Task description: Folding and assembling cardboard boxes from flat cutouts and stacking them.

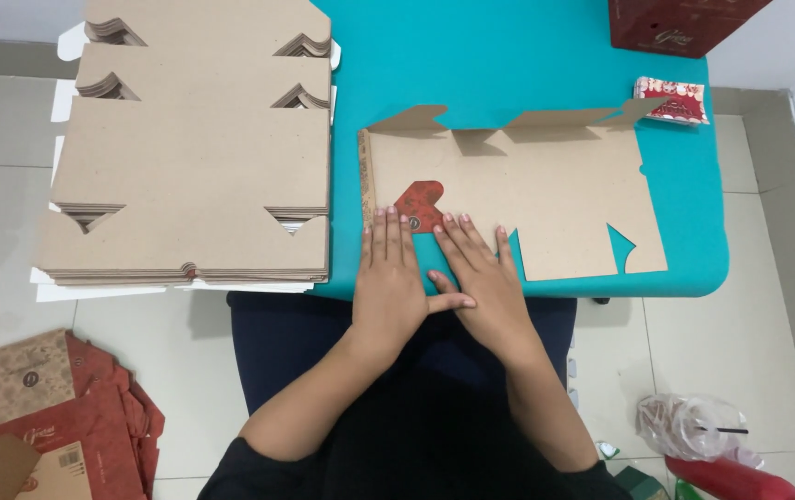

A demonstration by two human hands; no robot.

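Observation:
A flat, unfolded brown cardboard box blank [546, 185] lies on the teal table [509, 56], plain side up. One small flap [419, 204] at its near left is folded over and shows its red printed side. My left hand [393, 278] lies flat, palm down, with its fingertips on the blank's near left edge, next to the red flap. My right hand [481, 278] lies flat beside it, fingers spread, with its fingertips on the near edge just right of the flap. The two hands touch at the thumbs. Neither hand grips anything.
A thick stack of identical brown blanks [194, 139] covers the table's left end. A dark red box [675, 23] and a small red-and-white pack [675, 97] sit far right. On the floor lie folded red boxes [37, 417] left and a plastic bag [694, 426] right.

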